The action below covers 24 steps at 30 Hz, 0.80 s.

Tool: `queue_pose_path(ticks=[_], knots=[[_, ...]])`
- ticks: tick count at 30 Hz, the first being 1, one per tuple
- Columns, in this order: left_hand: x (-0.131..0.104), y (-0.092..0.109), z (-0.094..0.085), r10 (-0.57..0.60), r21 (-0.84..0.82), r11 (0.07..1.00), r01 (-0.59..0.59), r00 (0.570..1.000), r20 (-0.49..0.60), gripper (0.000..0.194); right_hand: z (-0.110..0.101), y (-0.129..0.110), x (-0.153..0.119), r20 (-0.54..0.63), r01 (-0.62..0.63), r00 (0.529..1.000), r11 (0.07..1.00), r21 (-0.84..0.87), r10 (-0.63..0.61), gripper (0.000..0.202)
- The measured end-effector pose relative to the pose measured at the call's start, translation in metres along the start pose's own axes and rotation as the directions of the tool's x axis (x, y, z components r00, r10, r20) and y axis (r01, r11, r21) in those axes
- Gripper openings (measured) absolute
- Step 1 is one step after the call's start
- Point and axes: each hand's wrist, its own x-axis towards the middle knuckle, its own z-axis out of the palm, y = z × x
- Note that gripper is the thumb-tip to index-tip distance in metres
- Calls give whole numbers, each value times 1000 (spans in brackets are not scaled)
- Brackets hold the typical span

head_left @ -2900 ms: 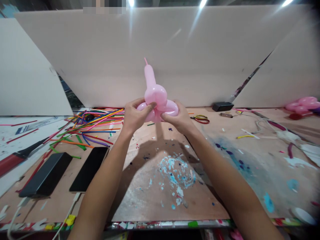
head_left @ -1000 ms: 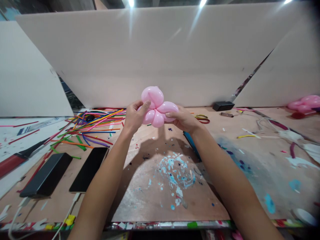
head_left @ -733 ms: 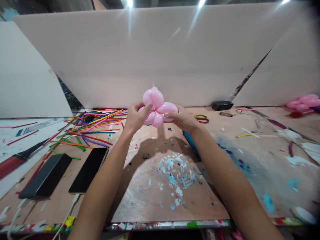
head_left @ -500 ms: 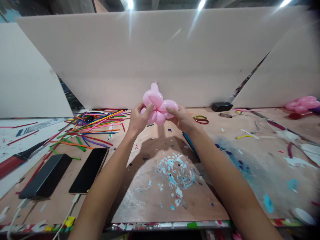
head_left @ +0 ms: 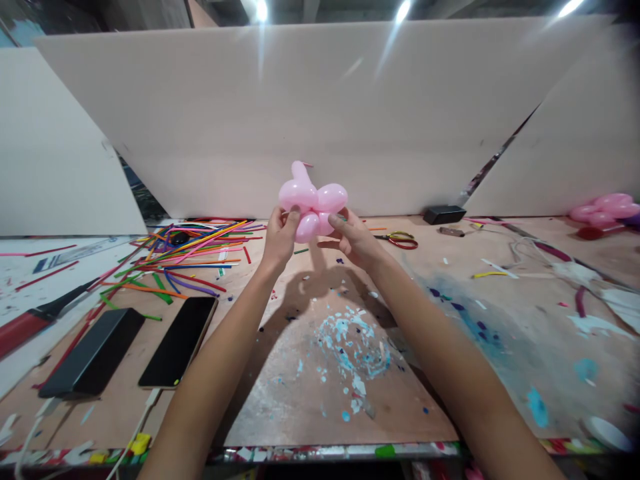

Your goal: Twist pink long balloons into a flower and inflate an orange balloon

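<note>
A pink twisted balloon (head_left: 299, 195), made of several round lobes with a thin end sticking up, is held in the air above the table. My left hand (head_left: 281, 237) is closed on its left side, the thumb pressed against a lower lobe. On the right, my right hand (head_left: 357, 239) grips a lower right lobe between thumb and fingers. Some of the fingers are hidden behind the lobes. Behind the right hand lie scissors (head_left: 403, 241) with yellow and red handles.
Uninflated balloons (head_left: 195, 248) in many colours are heaped at left. A phone (head_left: 179, 341), a black power bank (head_left: 93, 353) and a red-handled pump (head_left: 30, 327) lie nearer. A black box (head_left: 445, 214) and another pink balloon shape (head_left: 605, 208) stand at right. A white panel (head_left: 320, 100) rises behind.
The balloon has turned and tilted, its thin end now leaning left. My right hand has shifted from the right lobe to a lower one, and more of the scissors shows.
</note>
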Motion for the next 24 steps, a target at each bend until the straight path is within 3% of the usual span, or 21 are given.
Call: queue_pose_path(ticks=[5, 8, 12, 18, 21, 24], knots=[[1, 3, -9, -28, -25, 999, 31, 993, 119, 58, -8, -2, 1, -60, 23, 998, 1000, -12, -23, 51], [4, 7, -20, 78, 114, 989, -90, 992, 101, 68, -20, -3, 3, -60, 29, 998, 994, -104, -36, 46], [0, 14, -20, 154, 292, 936, -198, 974, 167, 47, -24, -2, 3, 23, 66, 998, 984, -168, -63, 51], [-10, 10, -3, 137, 219, 965, -144, 990, 46, 45, -7, 8, 5, -114, 128, 980, 957, -261, -162, 74], [-7, 6, -5, 65, 196, 978, -75, 996, 54, 48, -8, 11, 6, -147, 227, 927, 829, -511, -345, 70], [-7, 3, -3, 4, 140, 990, -14, 997, 71, 62, -6, 15, 4, -14, 305, 876, 577, -757, -482, 69]])
